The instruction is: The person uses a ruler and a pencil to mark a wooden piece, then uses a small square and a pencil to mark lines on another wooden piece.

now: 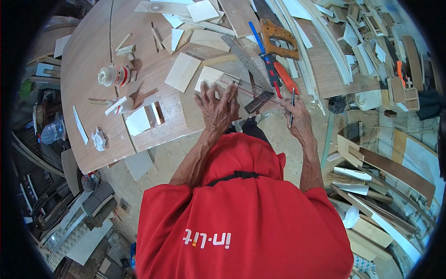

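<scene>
My left hand has its fingers bent over a small pale wooden board and presses it to the table. A narrow ruler-like strip runs from beside these fingertips toward my right hand. A slim dark pen or pencil is held in my right hand, whose fingertips reach the strip's near end. Between the hands lies a metal square, its dark stock near the table edge. Beyond my right hand are a red-handled tool and a blue-and-black tool.
A wooden-handled saw lies at the back, beside long pale strips. Glue-like jars and wood offcuts are spread over the wooden table. Stacked scrap wood fills the floor at right.
</scene>
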A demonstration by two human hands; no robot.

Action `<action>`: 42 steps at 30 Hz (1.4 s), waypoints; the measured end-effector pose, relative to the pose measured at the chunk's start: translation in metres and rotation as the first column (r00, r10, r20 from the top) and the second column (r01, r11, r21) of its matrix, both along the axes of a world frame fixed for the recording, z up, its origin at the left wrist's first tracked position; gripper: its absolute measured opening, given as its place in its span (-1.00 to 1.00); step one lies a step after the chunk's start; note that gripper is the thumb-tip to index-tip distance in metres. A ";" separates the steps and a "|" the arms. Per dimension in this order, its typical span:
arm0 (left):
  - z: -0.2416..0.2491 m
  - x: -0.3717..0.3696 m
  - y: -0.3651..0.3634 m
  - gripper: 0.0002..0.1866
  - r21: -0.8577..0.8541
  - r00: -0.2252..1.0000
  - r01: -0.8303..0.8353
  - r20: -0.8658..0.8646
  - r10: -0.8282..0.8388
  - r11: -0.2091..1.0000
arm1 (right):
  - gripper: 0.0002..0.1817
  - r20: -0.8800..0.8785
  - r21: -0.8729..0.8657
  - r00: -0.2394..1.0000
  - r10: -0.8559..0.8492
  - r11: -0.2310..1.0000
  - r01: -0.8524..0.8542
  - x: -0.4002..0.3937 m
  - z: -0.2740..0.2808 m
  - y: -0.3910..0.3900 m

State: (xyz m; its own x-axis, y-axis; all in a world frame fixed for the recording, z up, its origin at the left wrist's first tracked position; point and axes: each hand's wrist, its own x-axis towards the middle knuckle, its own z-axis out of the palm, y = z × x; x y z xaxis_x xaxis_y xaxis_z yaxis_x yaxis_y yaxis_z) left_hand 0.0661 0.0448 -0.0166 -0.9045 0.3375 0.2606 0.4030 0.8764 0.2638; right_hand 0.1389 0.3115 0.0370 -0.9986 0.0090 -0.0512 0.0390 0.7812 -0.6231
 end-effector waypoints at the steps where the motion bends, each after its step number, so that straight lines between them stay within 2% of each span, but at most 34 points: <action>1: 0.000 0.000 0.000 -0.33 0.009 1.000 0.004 -0.002 -0.004 1.000 | -0.53 -0.041 0.006 0.999 0.017 1.000 -0.017 0.000 -0.001 0.001; 2: 0.000 0.000 0.000 -0.32 0.017 1.000 0.008 -0.005 -0.008 1.000 | -0.57 -0.082 0.012 0.996 0.034 0.999 -0.033 0.001 -0.003 0.001; 12: -0.001 0.000 0.000 -0.31 0.021 1.000 0.003 -0.002 -0.003 1.000 | -0.56 -0.095 0.023 0.994 0.043 0.999 -0.041 0.000 -0.005 0.002; 17: 0.001 0.000 0.000 -0.34 0.018 1.000 0.002 -0.004 -0.002 1.000 | -0.51 -0.010 0.004 1.000 0.019 1.000 -0.019 0.000 0.000 0.000; 29: 0.001 0.000 0.001 -0.37 0.012 1.000 -0.002 0.006 0.002 1.000 | -0.58 -0.004 0.009 1.000 0.007 1.000 -0.007 0.000 0.001 0.000; 42: -0.001 0.001 0.000 -0.37 -0.005 1.000 -0.002 0.012 0.002 1.000 | -0.54 0.016 0.016 1.000 0.009 1.000 -0.010 0.000 -0.002 0.002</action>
State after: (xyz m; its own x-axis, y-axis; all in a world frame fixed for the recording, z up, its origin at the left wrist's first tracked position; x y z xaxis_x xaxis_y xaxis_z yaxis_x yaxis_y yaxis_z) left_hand 0.0670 0.0444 -0.0173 -0.9081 0.3370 0.2484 0.3983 0.8783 0.2645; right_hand 0.1391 0.3136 0.0354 -0.9977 0.0005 -0.0672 0.0414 0.7916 -0.6097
